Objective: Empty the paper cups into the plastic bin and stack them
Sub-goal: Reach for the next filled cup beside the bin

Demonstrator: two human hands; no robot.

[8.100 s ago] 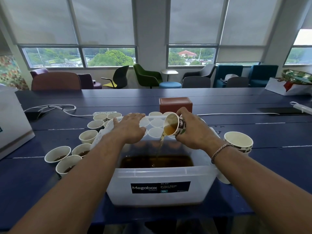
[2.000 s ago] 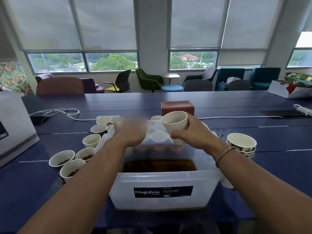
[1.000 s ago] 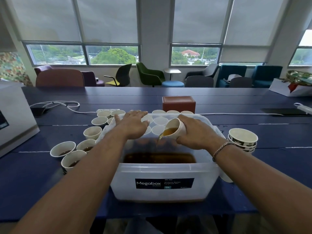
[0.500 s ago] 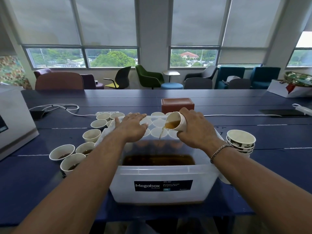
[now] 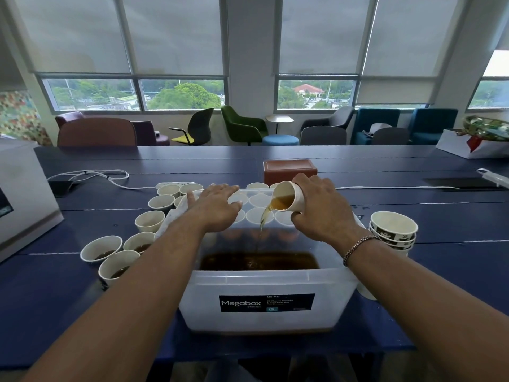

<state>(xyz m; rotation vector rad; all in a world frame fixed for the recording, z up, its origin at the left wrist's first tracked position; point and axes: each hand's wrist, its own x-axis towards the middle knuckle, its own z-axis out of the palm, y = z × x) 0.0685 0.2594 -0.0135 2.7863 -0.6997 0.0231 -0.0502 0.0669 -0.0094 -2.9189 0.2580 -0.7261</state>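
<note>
Now the right hand [image 5: 322,208] grips a cup [image 5: 289,198], fingers and thumb curled round its wall, and tips it mouth-left over the far part of the bin [image 5: 264,282]. A thin stream [image 5: 263,221] of brown liquid falls from the cup's lip into the dark pool [image 5: 259,260] at the bin's bottom (some liquid shows inside the tilted cup). The left hand [image 5: 217,208] lies palm down on the bin's far left rim, fingers straight and a little apart, holding nothing. A bracelet [image 5: 358,248] circles the right wrist.

Just right of the bin stands the stack [image 5: 394,232], empty cups nested upright. The bin sits at the near edge of the table [image 5: 454,271]. Left of it, the left cups [image 5: 110,260] stand in a loose group, and the three nearest hold a little dark liquid. The far cups [image 5: 259,201] stand behind the bin, partly seen through its clear wall. I cannot tell what is in them. Beyond them sits a brown box [image 5: 289,169], and further left a power strip [image 5: 172,184] with a white cable.
</note>
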